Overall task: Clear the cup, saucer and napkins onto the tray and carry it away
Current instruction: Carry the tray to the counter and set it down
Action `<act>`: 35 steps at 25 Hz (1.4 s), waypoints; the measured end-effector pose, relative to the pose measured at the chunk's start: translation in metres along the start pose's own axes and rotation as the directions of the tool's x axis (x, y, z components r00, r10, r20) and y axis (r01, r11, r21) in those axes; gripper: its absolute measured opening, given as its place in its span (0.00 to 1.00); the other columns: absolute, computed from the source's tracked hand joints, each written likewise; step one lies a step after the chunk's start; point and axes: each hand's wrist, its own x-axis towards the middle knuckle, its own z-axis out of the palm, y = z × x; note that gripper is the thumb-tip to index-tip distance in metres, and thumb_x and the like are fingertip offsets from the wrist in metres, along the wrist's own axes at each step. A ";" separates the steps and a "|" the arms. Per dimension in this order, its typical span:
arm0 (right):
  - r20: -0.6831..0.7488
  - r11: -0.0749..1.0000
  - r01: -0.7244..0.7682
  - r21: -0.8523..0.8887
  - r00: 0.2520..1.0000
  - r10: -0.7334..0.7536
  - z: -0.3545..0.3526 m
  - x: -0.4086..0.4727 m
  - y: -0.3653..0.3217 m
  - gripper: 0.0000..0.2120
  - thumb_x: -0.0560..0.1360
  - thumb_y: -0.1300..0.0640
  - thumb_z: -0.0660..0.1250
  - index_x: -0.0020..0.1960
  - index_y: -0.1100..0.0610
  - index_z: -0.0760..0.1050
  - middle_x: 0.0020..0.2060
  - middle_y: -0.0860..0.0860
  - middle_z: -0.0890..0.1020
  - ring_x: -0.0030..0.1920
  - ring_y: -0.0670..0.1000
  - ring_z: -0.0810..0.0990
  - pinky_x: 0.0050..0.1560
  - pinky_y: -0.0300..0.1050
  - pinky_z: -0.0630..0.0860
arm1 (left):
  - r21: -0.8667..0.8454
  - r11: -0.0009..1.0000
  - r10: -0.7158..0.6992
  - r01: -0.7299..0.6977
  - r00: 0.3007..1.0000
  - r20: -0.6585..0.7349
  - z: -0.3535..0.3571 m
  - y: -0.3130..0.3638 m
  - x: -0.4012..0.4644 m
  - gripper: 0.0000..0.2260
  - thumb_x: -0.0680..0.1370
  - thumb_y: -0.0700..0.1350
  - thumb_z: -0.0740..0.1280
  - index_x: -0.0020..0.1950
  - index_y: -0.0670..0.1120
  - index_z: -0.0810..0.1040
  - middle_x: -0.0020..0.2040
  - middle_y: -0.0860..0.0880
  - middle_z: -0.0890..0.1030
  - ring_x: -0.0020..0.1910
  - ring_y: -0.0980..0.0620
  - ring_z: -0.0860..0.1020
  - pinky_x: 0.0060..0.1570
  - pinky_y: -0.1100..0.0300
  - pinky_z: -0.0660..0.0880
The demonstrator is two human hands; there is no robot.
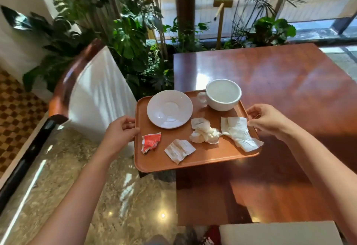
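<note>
An orange-brown tray (204, 157) is held in the air, half over the wooden table's left edge and half over the floor. My left hand (120, 129) grips its left rim and my right hand (265, 120) grips its right rim. On the tray stand an empty white cup (223, 94) at the back right and a white saucer (170, 108) at the back left. In front lie a crumpled napkin (204, 133), a flat napkin (239, 133) by my right hand, a folded white paper (179, 151) and a torn red packet (150, 142).
The glossy wooden table (280, 82) fills the right side. A white-cushioned chair with a wooden frame (85, 90) stands at the left. Potted plants (135, 37) line the window behind. Polished stone floor (116, 196) lies below. A pale seat cushion (278, 233) sits at bottom right.
</note>
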 end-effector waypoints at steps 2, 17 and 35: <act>0.036 0.999 0.040 -0.015 0.999 -0.039 0.015 -0.017 -0.029 0.14 0.67 0.72 0.65 0.37 0.53 0.75 0.32 0.52 0.75 0.33 0.51 0.71 0.34 0.43 0.68 | -0.049 0.999 0.009 -0.010 1.000 -0.028 -0.033 -0.010 -0.020 0.10 0.74 0.30 0.65 0.45 0.46 0.75 0.42 0.44 0.77 0.37 0.50 0.76 0.33 0.64 0.76; 0.283 0.989 0.141 0.048 0.948 -0.149 0.204 -0.135 -0.218 0.12 0.71 0.73 0.64 0.43 0.57 0.75 0.31 0.51 0.74 0.32 0.48 0.73 0.29 0.36 0.73 | -0.084 0.996 -0.035 0.012 0.961 -0.275 -0.294 -0.110 -0.170 0.10 0.73 0.37 0.69 0.47 0.51 0.76 0.45 0.47 0.82 0.44 0.51 0.80 0.45 0.55 0.75; 0.572 0.896 0.444 -0.005 0.737 -0.361 0.478 -0.035 -0.453 0.09 0.71 0.68 0.65 0.45 0.56 0.78 0.35 0.55 0.79 0.36 0.49 0.78 0.39 0.40 0.77 | -0.319 0.932 -0.346 0.173 0.688 -0.638 -0.520 -0.230 -0.130 0.10 0.76 0.34 0.66 0.54 0.45 0.78 0.47 0.46 0.83 0.38 0.55 0.82 0.35 0.65 0.77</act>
